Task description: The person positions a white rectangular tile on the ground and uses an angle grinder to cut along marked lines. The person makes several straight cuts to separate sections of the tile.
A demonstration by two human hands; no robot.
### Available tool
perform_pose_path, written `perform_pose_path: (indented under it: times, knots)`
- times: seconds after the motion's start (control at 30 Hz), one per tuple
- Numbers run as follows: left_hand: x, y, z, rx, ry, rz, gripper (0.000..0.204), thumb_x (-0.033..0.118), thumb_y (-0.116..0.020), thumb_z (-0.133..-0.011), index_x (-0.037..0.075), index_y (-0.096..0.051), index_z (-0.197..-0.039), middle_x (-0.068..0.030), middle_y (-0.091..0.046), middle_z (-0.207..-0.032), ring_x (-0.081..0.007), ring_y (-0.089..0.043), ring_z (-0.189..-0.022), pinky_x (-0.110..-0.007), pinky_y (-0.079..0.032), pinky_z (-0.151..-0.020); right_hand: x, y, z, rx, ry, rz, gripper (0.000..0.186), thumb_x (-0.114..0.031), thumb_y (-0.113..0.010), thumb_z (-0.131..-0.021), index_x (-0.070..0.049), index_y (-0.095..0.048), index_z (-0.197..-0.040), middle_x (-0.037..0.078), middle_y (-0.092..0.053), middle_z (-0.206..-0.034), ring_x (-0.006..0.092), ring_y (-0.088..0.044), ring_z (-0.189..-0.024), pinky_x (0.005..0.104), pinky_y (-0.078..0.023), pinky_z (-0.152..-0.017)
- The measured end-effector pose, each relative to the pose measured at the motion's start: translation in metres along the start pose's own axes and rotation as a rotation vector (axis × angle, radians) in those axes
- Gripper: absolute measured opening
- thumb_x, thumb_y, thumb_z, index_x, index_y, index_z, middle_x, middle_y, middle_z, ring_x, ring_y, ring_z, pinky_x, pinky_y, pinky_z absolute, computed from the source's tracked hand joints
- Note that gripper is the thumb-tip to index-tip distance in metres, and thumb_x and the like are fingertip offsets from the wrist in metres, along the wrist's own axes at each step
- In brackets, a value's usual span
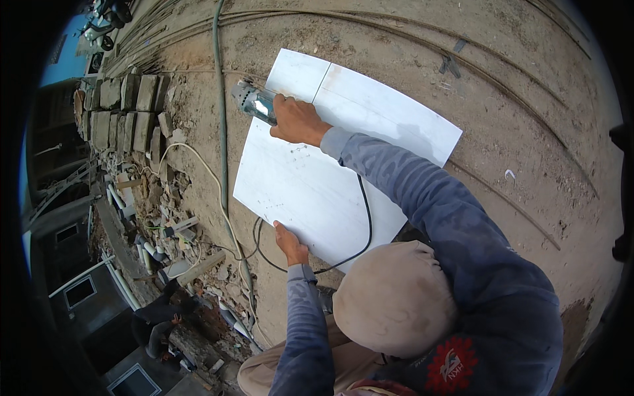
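Observation:
My right hand (298, 121) is closed round the body of a teal and grey angle grinder (256, 104), which lies over the far left part of large white tiles (297, 175). The grinder's disc is hidden from this side. A dark straight line divides the far white tile piece (389, 109), and a grey smudge marks its right part. My left hand (290, 244) grips the near left edge of the nearer tile, fingertips at the rim. Dark specks dot the surface. A black cord (369, 221) loops across the tile and past my left wrist.
A green hose (221, 125) and a pale cable (210, 170) run along the dirt at left. Stacked blocks (135, 105), rubble and pipes lie beyond them. A person in dark clothes (157, 325) bends at lower left. Long thin rods (489, 69) cross the ground at right.

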State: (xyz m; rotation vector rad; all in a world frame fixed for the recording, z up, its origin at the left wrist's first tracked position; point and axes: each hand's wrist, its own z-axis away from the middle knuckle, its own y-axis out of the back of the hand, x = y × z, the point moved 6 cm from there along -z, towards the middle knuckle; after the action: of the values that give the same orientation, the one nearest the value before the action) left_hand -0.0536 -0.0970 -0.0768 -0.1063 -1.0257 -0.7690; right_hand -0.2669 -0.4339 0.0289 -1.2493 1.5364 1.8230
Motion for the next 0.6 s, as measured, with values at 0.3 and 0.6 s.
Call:
perform_pose_path:
  times: [0.3, 0.6]
  knots:
    - [0.0006, 0.0004, 0.0019, 0.041, 0.001, -0.038, 0.067, 0.050, -0.044, -0.116, -0.007, -0.046, -0.151, -0.0196, -0.058, -0.149, -0.0318, -0.056, -0.134, -0.044, -0.044, -0.116, 0.0023, -0.0029, -0.0037, -0.042, -0.005, 0.006, 0.048, -0.024, -0.075, -0.082, 0.009, -0.054, -0.110, 0.032, -0.070, -0.096, 0.0506, -0.073, -0.089, 0.0590, -0.059, -0.080]
    - [-0.0011, 0.0005, -0.0004, 0.044, -0.001, -0.015, 0.065, 0.050, -0.044, -0.116, -0.006, -0.049, -0.149, -0.0189, -0.059, -0.147, -0.0309, -0.058, -0.132, -0.043, -0.044, -0.116, 0.0041, -0.0056, -0.0069, -0.063, -0.029, 0.004, 0.048, -0.025, -0.075, -0.082, 0.009, -0.056, -0.111, 0.033, -0.071, -0.100, 0.0503, -0.073, -0.092, 0.0583, -0.059, -0.083]
